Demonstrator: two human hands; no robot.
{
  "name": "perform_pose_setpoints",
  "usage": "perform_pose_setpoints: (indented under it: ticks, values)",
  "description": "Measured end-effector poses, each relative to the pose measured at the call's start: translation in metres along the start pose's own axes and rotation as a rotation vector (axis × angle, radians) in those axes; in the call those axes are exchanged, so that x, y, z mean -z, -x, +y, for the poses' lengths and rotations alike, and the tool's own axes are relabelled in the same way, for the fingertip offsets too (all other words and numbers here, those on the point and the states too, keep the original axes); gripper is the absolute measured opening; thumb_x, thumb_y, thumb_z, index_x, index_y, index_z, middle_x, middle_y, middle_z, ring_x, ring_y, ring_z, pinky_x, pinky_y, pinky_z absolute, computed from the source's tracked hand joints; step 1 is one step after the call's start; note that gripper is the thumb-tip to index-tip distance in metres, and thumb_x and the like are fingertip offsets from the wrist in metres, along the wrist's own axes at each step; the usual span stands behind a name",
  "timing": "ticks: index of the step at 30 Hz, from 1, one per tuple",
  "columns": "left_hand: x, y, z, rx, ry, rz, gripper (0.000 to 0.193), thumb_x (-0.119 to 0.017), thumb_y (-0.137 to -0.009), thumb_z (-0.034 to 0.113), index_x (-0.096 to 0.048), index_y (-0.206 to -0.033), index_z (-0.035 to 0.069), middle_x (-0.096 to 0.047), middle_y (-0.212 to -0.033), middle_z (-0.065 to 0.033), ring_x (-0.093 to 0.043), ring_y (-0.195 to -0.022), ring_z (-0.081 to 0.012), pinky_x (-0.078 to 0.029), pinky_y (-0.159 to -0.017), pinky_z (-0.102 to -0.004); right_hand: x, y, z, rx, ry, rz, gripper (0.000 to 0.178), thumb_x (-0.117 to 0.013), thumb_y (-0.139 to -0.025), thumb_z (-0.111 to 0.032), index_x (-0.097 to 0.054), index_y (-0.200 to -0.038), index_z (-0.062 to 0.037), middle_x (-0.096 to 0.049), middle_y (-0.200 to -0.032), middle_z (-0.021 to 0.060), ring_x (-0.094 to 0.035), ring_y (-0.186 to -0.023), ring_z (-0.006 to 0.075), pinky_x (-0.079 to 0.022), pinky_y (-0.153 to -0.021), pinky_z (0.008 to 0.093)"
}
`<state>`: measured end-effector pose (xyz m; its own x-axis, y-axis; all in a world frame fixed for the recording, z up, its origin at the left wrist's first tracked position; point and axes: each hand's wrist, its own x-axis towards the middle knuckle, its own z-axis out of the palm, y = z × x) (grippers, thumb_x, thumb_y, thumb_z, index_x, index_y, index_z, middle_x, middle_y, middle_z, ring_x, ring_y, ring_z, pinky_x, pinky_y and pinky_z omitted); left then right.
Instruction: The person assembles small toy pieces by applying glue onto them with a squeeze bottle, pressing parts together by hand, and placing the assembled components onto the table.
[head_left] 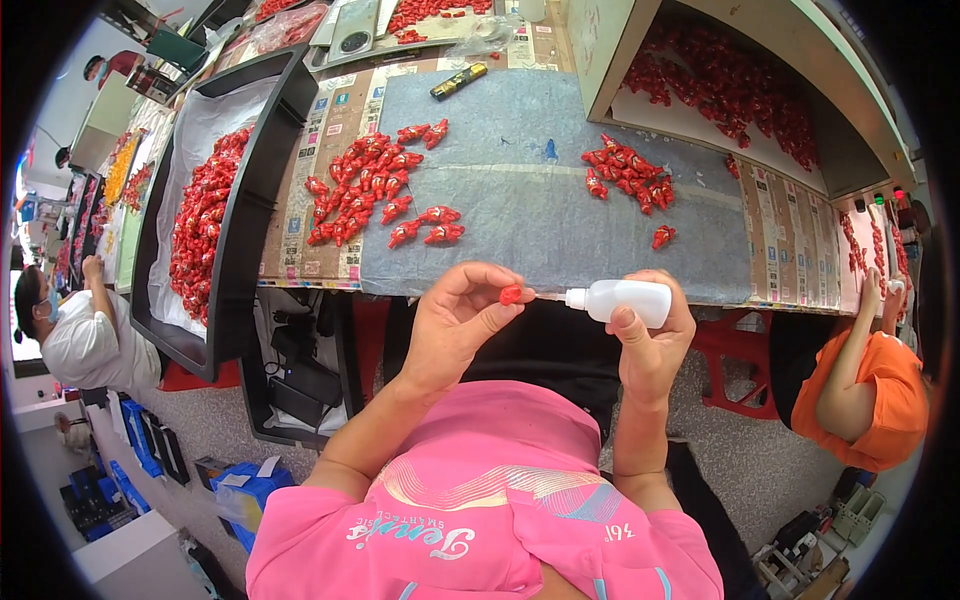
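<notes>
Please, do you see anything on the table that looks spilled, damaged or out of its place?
Nothing looks clearly spilled near the white bottle. One red piece lies alone on the blue-grey sheet, apart from the right-hand pile. A dark blue mark on the sheet may be a stain or tear.

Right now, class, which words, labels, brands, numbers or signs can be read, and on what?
Pink shirt: pale lettering and numerals show, not copied out here.
Printed table covering: too small to read.
Yellow-and-black object: markings too small to read.
White bottle: no lettering visible.
</notes>
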<state>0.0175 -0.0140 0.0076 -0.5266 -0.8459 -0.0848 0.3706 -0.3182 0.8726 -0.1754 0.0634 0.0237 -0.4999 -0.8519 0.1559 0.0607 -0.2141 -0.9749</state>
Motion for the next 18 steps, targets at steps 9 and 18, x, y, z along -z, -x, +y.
perform_pose_setpoints:
  ticks: [9,18]
  values:
    - [-0.0016,0.0009,-0.0029,0.009,0.002,-0.005,0.022,-0.063,-0.085,-0.005,-0.056,-0.105,0.002,-0.06,-0.105,-0.0066,-0.061,-0.099,-0.0164,-0.049,-0.09,-0.0291,0.0008,0.0018,0.0008,-0.012,-0.007,-0.021,0.033,-0.079,-0.076,-0.02,-0.06,-0.095,0.0006,-0.056,-0.088,0.0027,-0.054,-0.078,0.0098,-0.043,-0.068,0.0222]
    - [-0.0048,-0.0001,0.0013,0.082,0.026,0.026,0.021,-0.063,-0.086,-0.002,-0.056,-0.105,0.002,-0.061,-0.104,-0.0066,-0.062,-0.098,-0.0168,-0.05,-0.088,-0.0298,0.0018,0.0013,0.0047,-0.036,-0.053,-0.016,0.032,-0.077,-0.078,-0.018,-0.059,-0.097,0.0004,-0.057,-0.09,0.0022,-0.054,-0.079,0.0088,-0.043,-0.068,0.0215]
